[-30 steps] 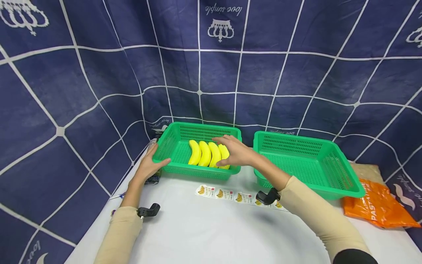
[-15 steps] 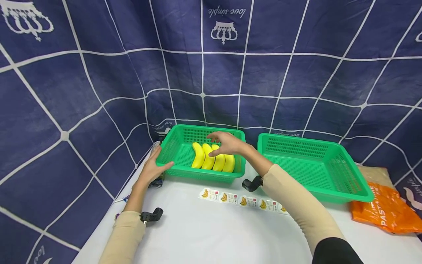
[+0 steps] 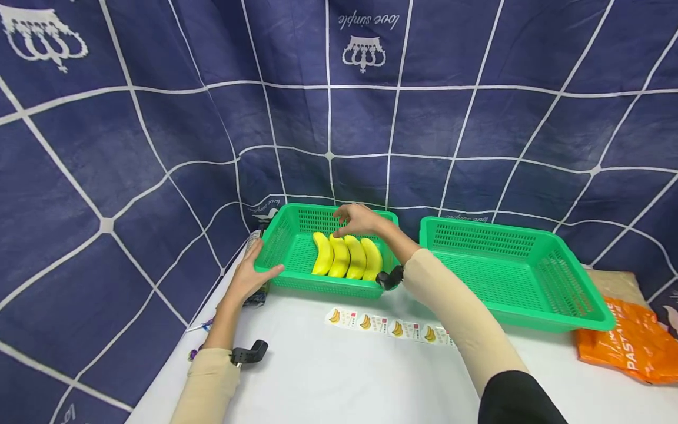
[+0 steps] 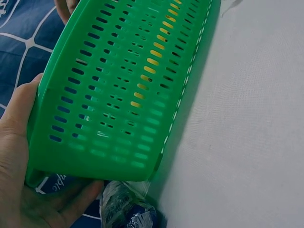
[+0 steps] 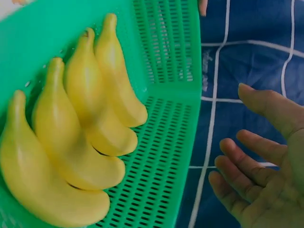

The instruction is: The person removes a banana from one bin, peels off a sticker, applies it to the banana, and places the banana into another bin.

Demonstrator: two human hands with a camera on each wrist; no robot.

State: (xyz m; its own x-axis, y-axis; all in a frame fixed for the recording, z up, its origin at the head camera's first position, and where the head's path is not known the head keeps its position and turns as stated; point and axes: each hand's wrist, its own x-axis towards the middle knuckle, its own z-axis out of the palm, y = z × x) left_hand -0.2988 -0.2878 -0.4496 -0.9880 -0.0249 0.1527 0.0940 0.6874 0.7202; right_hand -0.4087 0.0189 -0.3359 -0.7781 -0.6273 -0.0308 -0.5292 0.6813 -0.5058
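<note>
Head view: left hand (image 3: 249, 277) clamps the near-left corner of the left green basket (image 3: 286, 232) to steady it, four bananas (image 3: 346, 257) lie side by side inside, right hand (image 3: 360, 219) hovers open-fingered above them holding nothing; best pinch one banana cleanly.

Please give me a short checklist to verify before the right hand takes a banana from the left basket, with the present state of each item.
1. Left hand holds the corner of the left basket: ok.
2. Right hand is open and holds nothing: ok.
3. Four bananas lie side by side, reachable from above: ok.
4. Right hand touches a banana: cannot tell.
5. Right basket has free room: ok.
6. Sticker strip lies apart from both baskets: ok.
</note>
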